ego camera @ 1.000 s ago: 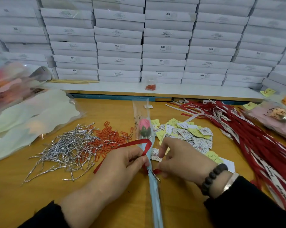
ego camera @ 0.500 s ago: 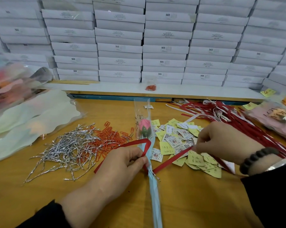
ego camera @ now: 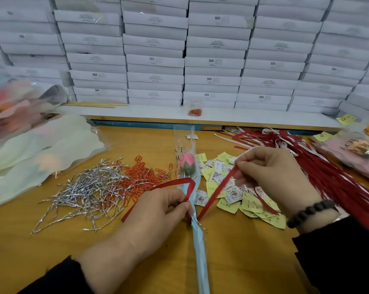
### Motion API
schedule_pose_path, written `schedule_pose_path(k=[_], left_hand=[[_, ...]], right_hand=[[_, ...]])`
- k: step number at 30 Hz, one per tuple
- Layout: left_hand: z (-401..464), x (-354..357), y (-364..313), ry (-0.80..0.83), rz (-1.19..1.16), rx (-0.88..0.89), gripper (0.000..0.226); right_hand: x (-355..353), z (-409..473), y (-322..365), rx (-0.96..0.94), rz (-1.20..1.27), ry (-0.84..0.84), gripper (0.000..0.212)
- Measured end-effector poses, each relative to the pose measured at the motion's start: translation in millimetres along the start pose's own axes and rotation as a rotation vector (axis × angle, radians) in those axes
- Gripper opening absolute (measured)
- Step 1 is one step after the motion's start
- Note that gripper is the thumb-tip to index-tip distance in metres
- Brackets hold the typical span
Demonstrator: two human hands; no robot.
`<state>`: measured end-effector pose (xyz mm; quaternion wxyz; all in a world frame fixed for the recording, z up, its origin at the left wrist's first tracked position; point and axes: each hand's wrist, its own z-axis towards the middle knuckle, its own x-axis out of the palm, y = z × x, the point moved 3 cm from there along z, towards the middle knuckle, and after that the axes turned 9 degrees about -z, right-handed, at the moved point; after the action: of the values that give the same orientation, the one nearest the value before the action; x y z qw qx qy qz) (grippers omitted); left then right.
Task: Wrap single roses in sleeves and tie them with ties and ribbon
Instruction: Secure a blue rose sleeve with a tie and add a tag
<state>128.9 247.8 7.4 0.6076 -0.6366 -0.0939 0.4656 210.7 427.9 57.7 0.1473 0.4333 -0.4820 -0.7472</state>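
Left hand (ego camera: 156,211) grip pinches red ribbon (ego camera: 216,193) at sleeved rose (ego camera: 188,164); right hand (ego camera: 272,177) pinches its taut end

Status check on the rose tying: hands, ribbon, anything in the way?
Left hand pinches red ribbon at sleeved rose; right hand holds its other end taut. Nothing blocking.

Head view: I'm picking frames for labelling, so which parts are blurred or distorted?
Head view: the pile of wrapped flowers at far left is smeared; the stacked white boxes bow from wide-angle distortion; the red ribbon and pink rose in its clear sleeve stay sharp.
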Motion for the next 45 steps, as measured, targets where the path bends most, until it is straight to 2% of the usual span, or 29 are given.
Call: schedule_pose_path(k=[6,12,18,20,27,31,34,36,40,43,45], left_hand=[[-2,2,-1,0.003,0.021,0.005,0.017],[1,2,-3,-0.08,-0.195,0.065,0.018],[3,3,-5,-0.114,-0.369,0.079,0.027],[5,4,-5,-0.122,-0.387,0.075,0.019],[2,9,-12,-0.06,-0.443,0.147,0.014],[5,5,-11,-0.09,-0.541,0.109,0.015],[8,1,-12,-0.111,-0.592,0.082,0.018],[8,0,-14,-0.104,-0.569,0.089,0.021],[8,2,-17,-0.095,-0.434,0.118,0.025],[8,1,-16,-0.114,-0.385,0.11,0.028],[9,0,-15,-0.128,-0.34,0.093,0.038]], right_hand=[[16,-6,13,-0.066,0.532,0.043,0.023],[43,-13,19,-0.172,0.271,0.112,0.02],[55,-10,14,-0.151,0.269,0.153,0.018],[57,-9,11,-0.123,0.303,0.163,0.017],[55,-3,1,0.012,0.492,0.141,0.016],[55,0,1,0.006,0.499,0.143,0.019],[54,-1,2,0.058,0.615,0.169,0.024],[54,-2,5,0.045,0.578,0.179,0.024],[56,-4,8,-0.033,0.315,0.2,0.015],[56,-6,8,-0.046,0.285,0.22,0.025],[55,-7,9,-0.062,0.305,0.213,0.027]])
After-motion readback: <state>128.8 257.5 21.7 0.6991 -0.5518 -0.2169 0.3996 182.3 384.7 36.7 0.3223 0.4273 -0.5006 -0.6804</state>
